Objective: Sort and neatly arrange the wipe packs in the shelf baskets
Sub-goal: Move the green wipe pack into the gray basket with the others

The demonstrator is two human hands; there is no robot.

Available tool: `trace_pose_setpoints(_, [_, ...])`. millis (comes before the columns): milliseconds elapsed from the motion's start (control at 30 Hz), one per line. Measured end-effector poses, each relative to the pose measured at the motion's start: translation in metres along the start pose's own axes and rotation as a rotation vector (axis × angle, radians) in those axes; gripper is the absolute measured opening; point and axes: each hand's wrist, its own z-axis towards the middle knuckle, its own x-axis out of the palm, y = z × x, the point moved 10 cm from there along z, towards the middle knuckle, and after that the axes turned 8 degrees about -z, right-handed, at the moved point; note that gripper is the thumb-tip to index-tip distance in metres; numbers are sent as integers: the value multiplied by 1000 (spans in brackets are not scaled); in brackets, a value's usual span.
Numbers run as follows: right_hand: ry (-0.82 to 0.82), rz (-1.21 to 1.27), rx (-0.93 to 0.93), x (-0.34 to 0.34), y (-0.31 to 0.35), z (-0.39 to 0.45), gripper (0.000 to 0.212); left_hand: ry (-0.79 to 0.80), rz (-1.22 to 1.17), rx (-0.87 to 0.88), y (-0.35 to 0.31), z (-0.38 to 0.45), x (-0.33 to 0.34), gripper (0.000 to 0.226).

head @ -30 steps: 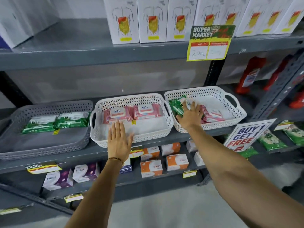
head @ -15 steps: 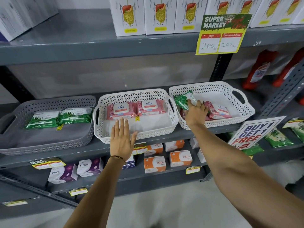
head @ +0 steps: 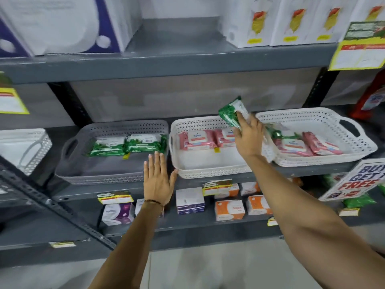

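Three baskets stand side by side on the middle shelf. The grey basket (head: 100, 176) on the left holds two green wipe packs (head: 127, 145). The middle white basket (head: 208, 173) holds two pink packs (head: 198, 139). The right white basket (head: 333, 122) holds pink packs (head: 320, 145) and another green pack (head: 277, 132). My right hand (head: 249, 138) is shut on a green wipe pack (head: 230, 113), held up above the middle basket. My left hand (head: 159, 180) is open and flat, fingers apart, in front of the gap between the grey and middle baskets.
White boxes (head: 291, 19) line the top shelf. Orange boxes (head: 229, 209) and purple boxes (head: 117, 213) sit on the lower shelf. A "buy 1 get 1 free" sign (head: 358, 180) leans at the right. Another white basket (head: 23, 149) stands at far left.
My right hand lifted a green pack out of the right basket and carried it left and up over the middle basket. My left hand shifted left toward the grey basket. The view panned left.
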Motion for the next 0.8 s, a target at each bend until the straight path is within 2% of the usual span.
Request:
trace_pose_setpoints(267, [206,220,-286,57,217,-31,49,-15,63,-89,161,-17,-65,89])
trace_pose_setpoints(467, [537,249,-483,117,337,-72,52,-2,86,-103,226,-22,-90,91])
trace_pose_setpoints(633, [691,144,-631,152,396,-106,54,2,85,-101,249,-22,-96,85])
trace_pose_setpoints(800, [794,65,-701,177,416,-129,61,-3,97,-78,254,-21,-97,79])
